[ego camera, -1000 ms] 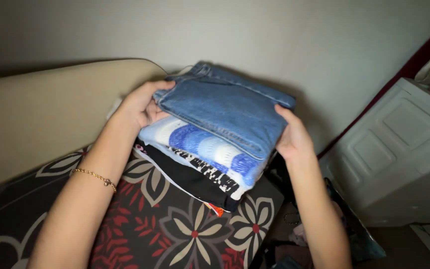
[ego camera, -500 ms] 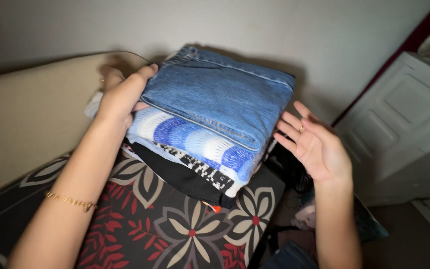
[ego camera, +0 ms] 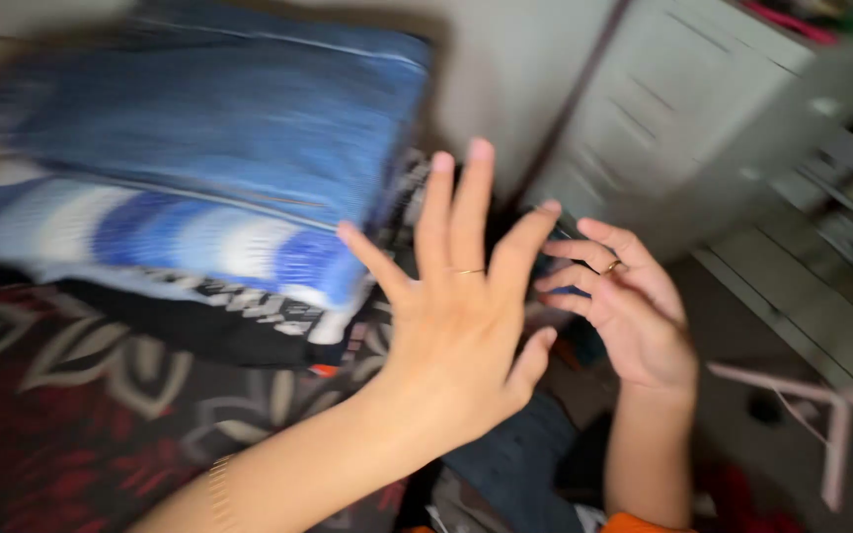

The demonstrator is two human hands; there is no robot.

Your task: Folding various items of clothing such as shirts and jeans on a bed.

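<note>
A stack of folded clothes sits at the upper left on a dark floral cover (ego camera: 71,415). Folded blue jeans (ego camera: 219,118) lie on top, a blue-and-white striped piece (ego camera: 170,242) under them, then a black garment (ego camera: 199,331). My left hand (ego camera: 456,316) hangs in the air right of the stack, fingers spread, a ring on one finger, holding nothing. My right hand (ego camera: 624,306) is just beside it, fingers loosely curled and apart, also with a ring and nothing in it. The picture is blurred by motion.
A white cabinet (ego camera: 663,128) stands at the upper right against the wall. Below the hands lie dark and blue clothes (ego camera: 515,474). A pale pink hanger-like object (ego camera: 821,424) rests on the floor at the right.
The view has swung right and down. My left hand has let go of the stack and come across beside my right hand. The stack stays on the cover.
</note>
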